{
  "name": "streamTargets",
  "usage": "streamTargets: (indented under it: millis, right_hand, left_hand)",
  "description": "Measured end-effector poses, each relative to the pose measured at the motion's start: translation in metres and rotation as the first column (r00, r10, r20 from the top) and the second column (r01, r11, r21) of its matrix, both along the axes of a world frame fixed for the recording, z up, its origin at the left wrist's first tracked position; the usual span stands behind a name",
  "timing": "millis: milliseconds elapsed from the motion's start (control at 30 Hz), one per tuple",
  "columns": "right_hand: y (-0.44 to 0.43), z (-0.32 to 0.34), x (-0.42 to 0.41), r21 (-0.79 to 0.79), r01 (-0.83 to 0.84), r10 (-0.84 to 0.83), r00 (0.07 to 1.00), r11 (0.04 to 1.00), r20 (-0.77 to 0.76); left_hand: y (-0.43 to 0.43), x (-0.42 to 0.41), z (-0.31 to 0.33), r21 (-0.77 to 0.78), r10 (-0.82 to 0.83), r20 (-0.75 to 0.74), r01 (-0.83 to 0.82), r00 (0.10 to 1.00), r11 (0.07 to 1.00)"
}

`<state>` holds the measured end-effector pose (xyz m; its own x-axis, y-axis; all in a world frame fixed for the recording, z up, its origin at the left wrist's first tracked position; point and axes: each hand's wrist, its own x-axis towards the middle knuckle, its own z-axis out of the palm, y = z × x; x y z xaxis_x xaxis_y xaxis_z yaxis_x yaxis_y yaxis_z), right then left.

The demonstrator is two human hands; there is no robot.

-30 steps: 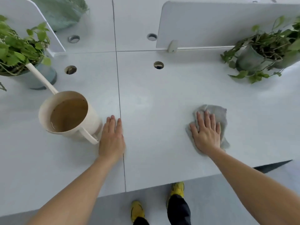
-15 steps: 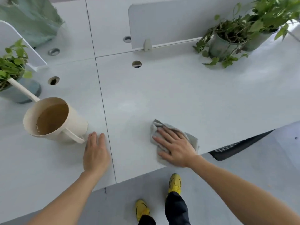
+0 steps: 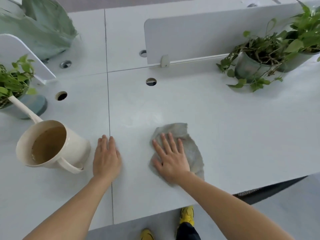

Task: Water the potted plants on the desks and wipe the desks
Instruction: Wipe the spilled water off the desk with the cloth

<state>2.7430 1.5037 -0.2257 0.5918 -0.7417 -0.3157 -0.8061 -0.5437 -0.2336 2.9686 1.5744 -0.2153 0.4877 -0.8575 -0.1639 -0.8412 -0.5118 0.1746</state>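
My right hand presses flat, fingers spread, on a grey cloth lying on the white desk. My left hand rests flat on the desk at the seam between two desktops, just right of a cream watering can with brownish water inside. The can's spout points up-left toward a potted plant at the left edge. Two more potted plants stand at the far right: one in a grey-green pot, another behind it.
A white divider panel stands along the back of the right desk, another at the left. Cable holes pierce the desktops. A large pale-green leafy plant is top left. A dark chair edge sits under the desk.
My right hand slid the cloth from the right toward the desk's near edge, then back up and slightly right. The left hand stayed flat beside the watering can.
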Motion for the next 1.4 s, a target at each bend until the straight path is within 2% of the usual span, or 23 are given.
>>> streamTargets:
  millis: [67, 100, 133, 200, 233, 300, 367, 400, 433, 500, 533, 633, 667, 700, 767, 867, 933, 967, 1000, 1133, 1233, 1333, 1400]
  right_hand:
    - [-0.030, -0.004, -0.025, -0.048, -0.306, 0.308, 0.950, 0.951, 0.042]
    - [-0.056, -0.008, -0.045, -0.103, -0.351, 0.357, 0.933, 0.931, 0.048]
    - [-0.091, -0.009, -0.066, -0.138, -0.306, 0.311, 0.950, 0.942, 0.021]
    - [-0.159, -0.007, -0.106, -0.171, 0.011, -0.016, 0.999, 0.985, -0.032]
    - [-0.186, -0.004, -0.117, -0.177, 0.215, -0.227, 0.973, 0.960, -0.046]
    - [-0.221, -0.003, -0.108, -0.162, 0.552, -0.565, 0.824, 0.818, -0.046]
    - [-0.236, -0.004, -0.058, -0.127, 0.700, -0.709, 0.705, 0.702, -0.030]
    - [-0.234, -0.004, -0.028, -0.110, 0.684, -0.690, 0.724, 0.721, -0.026]
    - [-0.226, -0.006, 0.003, -0.086, 0.604, -0.608, 0.794, 0.792, -0.018]
    - [-0.200, -0.008, 0.053, -0.076, 0.312, -0.313, 0.950, 0.947, -0.003]
    - [-0.190, -0.008, 0.064, -0.067, 0.153, -0.155, 0.988, 0.986, -0.013]
    - [-0.214, -0.004, 0.039, -0.081, -0.228, 0.231, 0.973, 0.970, 0.024]
    - [-0.241, -0.005, 0.022, -0.122, -0.292, 0.297, 0.955, 0.949, 0.025]
    - [-0.274, -0.008, 0.006, -0.162, -0.277, 0.283, 0.959, 0.947, 0.012]
    - [-0.337, -0.010, -0.030, -0.228, -0.021, 0.016, 1.000, 0.973, -0.023]
    - [-0.389, -0.019, -0.037, -0.278, 0.403, -0.418, 0.908, 0.872, 0.004]
    - [-0.390, -0.023, 0.005, -0.212, 0.606, -0.609, 0.791, 0.767, 0.059]
    - [-0.381, -0.021, 0.030, -0.154, 0.655, -0.654, 0.754, 0.739, 0.069]
    - [-0.368, -0.018, 0.049, -0.115, 0.657, -0.653, 0.753, 0.745, 0.077]
    - [-0.261, -0.018, 0.081, -0.084, 0.369, -0.365, 0.929, 0.926, 0.059]
    - [-0.176, -0.010, 0.101, -0.049, 0.050, -0.047, 0.997, 0.998, 0.065]
    - [-0.175, -0.005, 0.148, -0.039, -0.305, 0.306, 0.951, 0.952, 0.044]
    - [-0.214, -0.006, 0.184, -0.079, -0.396, 0.400, 0.915, 0.915, 0.048]
  left_hand:
    - [-0.025, 0.005, -0.001, -0.018, 0.039, 0.004, -0.039, 0.999, 0.999]
    - [-0.035, 0.009, -0.001, -0.025, 0.064, 0.006, -0.064, 0.998, 0.998]
    - [-0.048, 0.013, -0.004, -0.025, 0.103, -0.001, -0.103, 0.995, 0.994]
    - [-0.064, 0.018, -0.011, -0.016, 0.171, 0.003, -0.171, 0.985, 0.985]
    - [-0.066, 0.017, -0.015, -0.022, 0.194, 0.027, -0.193, 0.981, 0.981]
    - [-0.067, 0.011, -0.025, -0.041, 0.215, 0.065, -0.213, 0.974, 0.976]
    - [-0.069, 0.010, -0.031, -0.062, 0.237, 0.084, -0.232, 0.968, 0.971]
    - [-0.070, 0.009, -0.032, -0.062, 0.240, 0.085, -0.235, 0.967, 0.970]
    - [-0.070, 0.007, -0.032, -0.060, 0.247, 0.075, -0.243, 0.966, 0.968]
    - [-0.070, 0.008, -0.032, -0.076, 0.252, 0.083, -0.246, 0.964, 0.966]
    - [-0.070, 0.009, -0.032, -0.082, 0.257, 0.087, -0.250, 0.963, 0.965]
    - [-0.070, 0.008, -0.032, -0.091, 0.255, 0.102, -0.246, 0.961, 0.965]
    - [-0.070, 0.007, -0.032, -0.088, 0.257, 0.100, -0.249, 0.961, 0.965]
    - [-0.071, 0.008, -0.032, -0.086, 0.259, 0.098, -0.251, 0.961, 0.964]
    - [-0.069, 0.007, -0.033, -0.088, 0.257, 0.105, -0.248, 0.961, 0.965]
    - [-0.070, 0.008, -0.034, -0.094, 0.251, 0.127, -0.241, 0.959, 0.966]
    - [-0.073, 0.010, -0.035, -0.096, 0.251, 0.132, -0.239, 0.959, 0.966]
    - [-0.071, 0.010, -0.035, -0.092, 0.250, 0.130, -0.239, 0.959, 0.967]
    - [-0.070, 0.009, -0.034, -0.085, 0.244, 0.125, -0.235, 0.962, 0.968]
    - [-0.071, 0.009, -0.029, -0.079, 0.248, 0.122, -0.240, 0.961, 0.968]
    - [-0.075, 0.008, -0.027, -0.079, 0.253, 0.111, -0.245, 0.961, 0.966]
    - [-0.075, 0.008, -0.025, -0.084, 0.247, 0.103, -0.239, 0.964, 0.967]
    - [-0.076, 0.008, -0.027, -0.092, 0.247, 0.098, -0.238, 0.964, 0.967]
